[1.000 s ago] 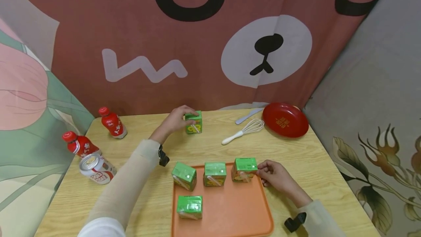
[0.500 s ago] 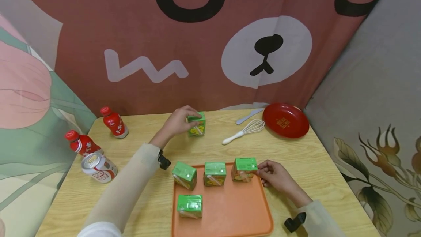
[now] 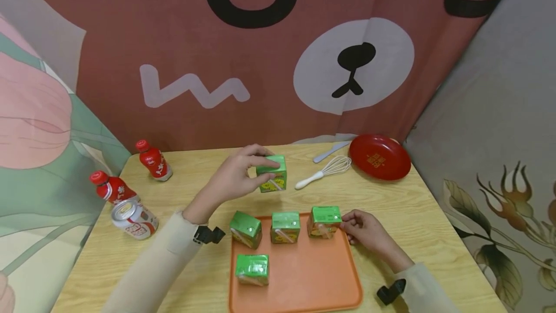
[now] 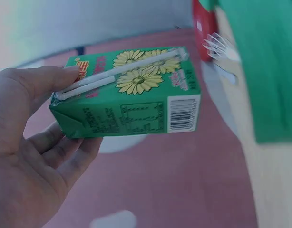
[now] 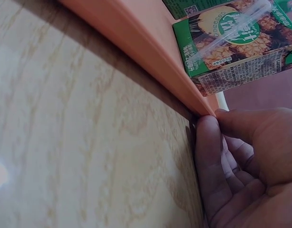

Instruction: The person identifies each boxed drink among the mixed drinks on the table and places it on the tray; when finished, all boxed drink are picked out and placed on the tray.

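My left hand (image 3: 232, 175) grips a green drink carton (image 3: 274, 185) behind the tray, thumb on one side and fingers on the other. In the left wrist view this juice box (image 4: 136, 111) shows yellow flowers, a barcode and a wrapped straw stuck on it. My right hand (image 3: 371, 235) pinches the rim of the orange tray (image 3: 312, 274) at its far right corner, thumb above and finger below. Close to those fingertips, a pineapple-printed carton (image 5: 236, 42) stands on the tray. Several green cartons stand there, among them a middle back one (image 3: 285, 228) and a front left one (image 3: 252, 269).
At the left are two red bottles, a rear one (image 3: 154, 161) and a nearer one (image 3: 114, 190), plus a silver can (image 3: 135, 220). A white-handled whisk (image 3: 323, 172), a pale knife (image 3: 331, 151) and a red plate (image 3: 380, 157) lie at the back right. Curtains border the table (image 3: 191, 267).
My left hand has lifted its carton off the back of the table and brought it right and nearer to the tray. My right hand stays at the tray's corner.
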`<state>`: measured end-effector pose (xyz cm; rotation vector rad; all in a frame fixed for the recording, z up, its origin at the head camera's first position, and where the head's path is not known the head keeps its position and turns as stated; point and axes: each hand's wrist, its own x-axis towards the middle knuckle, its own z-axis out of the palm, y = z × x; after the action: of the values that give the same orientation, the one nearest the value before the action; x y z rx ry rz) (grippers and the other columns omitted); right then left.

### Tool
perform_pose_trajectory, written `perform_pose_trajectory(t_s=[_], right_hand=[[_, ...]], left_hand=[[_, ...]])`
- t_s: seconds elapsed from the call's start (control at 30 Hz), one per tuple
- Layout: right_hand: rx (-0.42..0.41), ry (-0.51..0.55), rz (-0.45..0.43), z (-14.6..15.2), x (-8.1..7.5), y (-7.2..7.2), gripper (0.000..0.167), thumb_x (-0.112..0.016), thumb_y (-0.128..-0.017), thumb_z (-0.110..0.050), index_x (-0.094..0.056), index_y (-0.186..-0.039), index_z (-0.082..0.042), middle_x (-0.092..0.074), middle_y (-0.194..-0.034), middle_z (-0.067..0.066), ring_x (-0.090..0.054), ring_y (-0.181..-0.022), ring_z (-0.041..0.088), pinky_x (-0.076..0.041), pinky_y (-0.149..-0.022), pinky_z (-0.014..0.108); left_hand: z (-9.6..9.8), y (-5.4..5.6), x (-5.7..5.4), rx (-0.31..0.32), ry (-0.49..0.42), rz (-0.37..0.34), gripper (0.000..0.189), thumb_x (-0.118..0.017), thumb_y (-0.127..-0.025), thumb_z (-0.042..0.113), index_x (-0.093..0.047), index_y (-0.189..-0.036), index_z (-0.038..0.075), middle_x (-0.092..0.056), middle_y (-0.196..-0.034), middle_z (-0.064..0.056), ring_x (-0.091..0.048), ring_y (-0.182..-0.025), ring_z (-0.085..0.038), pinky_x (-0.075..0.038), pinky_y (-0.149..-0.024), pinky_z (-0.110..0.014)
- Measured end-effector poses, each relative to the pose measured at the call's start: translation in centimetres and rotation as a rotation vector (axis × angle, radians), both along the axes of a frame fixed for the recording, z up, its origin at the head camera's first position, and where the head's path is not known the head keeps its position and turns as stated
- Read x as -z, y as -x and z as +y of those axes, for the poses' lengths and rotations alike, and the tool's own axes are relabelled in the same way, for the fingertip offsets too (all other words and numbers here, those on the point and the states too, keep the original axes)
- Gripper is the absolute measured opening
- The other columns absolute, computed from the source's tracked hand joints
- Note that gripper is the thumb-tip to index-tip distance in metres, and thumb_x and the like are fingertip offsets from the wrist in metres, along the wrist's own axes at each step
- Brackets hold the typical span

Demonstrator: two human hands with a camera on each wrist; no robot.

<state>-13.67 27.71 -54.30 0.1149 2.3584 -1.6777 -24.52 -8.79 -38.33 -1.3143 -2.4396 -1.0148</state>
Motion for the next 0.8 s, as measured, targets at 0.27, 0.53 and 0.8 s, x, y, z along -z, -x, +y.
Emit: perform_pose_trajectory(t_s=[0.27,0.53,0.8], right_hand=[[-0.012,-0.008,0.017,0.1,0.0,-0.1,0.024,-0.068,-0.099,-0.008,-0.059,-0.113,0.009,-0.063,-0.084,0.012,-0.060,-0.069,0.022,-0.055,-0.056,0.031],[-0.016,0.004,0.014,0.1,0.2,-0.1,0.025,-0.068,-0.099,-0.009,-0.058,-0.114,0.009,-0.064,-0.084,0.012,-0.060,-0.069,0.021,-0.056,-0.057,0.031],[-0.016,0.021,0.005,0.1,-0.1,-0.1,0.025,-0.067,-0.099,-0.007,-0.058,-0.115,0.009,-0.063,-0.080,0.013,-0.060,-0.068,0.021,-0.056,-0.056,0.032]], left_hand=[[0.0,-3.5,-1.9,0.157,-0.058,0.041,0.025,-0.083,-0.087,0.015,-0.080,-0.111,0.019,-0.063,-0.122,0.000,-0.060,-0.107,-0.012,-0.052,-0.081,-0.030],[0.1,-6.4,-2.4,0.207,-0.049,0.081,0.026,-0.083,-0.088,0.016,-0.079,-0.114,0.019,-0.064,-0.120,0.000,-0.061,-0.104,-0.010,-0.050,-0.077,-0.023],[0.2,-8.5,-2.1,0.231,-0.079,0.077,0.027,-0.082,-0.088,0.016,-0.079,-0.115,0.020,-0.064,-0.120,0.001,-0.060,-0.101,-0.008,-0.048,-0.075,-0.019]])
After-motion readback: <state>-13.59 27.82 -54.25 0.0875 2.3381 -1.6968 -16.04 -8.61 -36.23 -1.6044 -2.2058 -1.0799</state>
